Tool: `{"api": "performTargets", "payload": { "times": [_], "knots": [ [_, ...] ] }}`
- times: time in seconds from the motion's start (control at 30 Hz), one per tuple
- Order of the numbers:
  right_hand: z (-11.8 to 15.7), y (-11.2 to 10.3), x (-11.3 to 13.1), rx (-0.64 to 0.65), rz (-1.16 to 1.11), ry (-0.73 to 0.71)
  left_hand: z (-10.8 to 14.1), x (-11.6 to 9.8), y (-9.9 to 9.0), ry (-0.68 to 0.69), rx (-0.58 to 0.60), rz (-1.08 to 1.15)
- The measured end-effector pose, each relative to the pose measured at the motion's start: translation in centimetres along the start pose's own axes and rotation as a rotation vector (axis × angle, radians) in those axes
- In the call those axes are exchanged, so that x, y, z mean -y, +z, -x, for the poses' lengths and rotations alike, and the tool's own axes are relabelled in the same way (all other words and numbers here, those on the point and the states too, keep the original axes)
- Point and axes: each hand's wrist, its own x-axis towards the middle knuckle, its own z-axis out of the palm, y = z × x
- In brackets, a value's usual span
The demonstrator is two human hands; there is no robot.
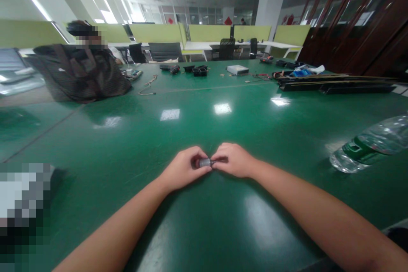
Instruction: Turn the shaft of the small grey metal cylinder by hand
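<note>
Fingers (219, 156) pinched around a small cylinder (204, 162)
Left hand (185, 168) grips its grey body, right hand (235, 160) its thin dark end; a clear bottle (366, 148) lies right on the green table (197, 129).

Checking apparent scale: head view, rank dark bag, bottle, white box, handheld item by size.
1. Dark bag
2. Bottle, cropped at right
3. White box, handheld item: unsure, item nearer and partly hidden

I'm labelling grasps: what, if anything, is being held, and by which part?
A small object, too blurred to identify: the left hand holds its grey, wider part, the right hand pinches its dark, narrow end.
</note>
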Motion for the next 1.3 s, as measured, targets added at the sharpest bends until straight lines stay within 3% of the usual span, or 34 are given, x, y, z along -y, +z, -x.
{"api": "performTargets", "payload": {
  "times": [1.3],
  "knots": [
    [0.39, -0.97, 0.05, 0.004, -0.043, -0.024, 0.12, 0.04, 0.01, -0.004, 0.004, -0.026]
  ]
}}
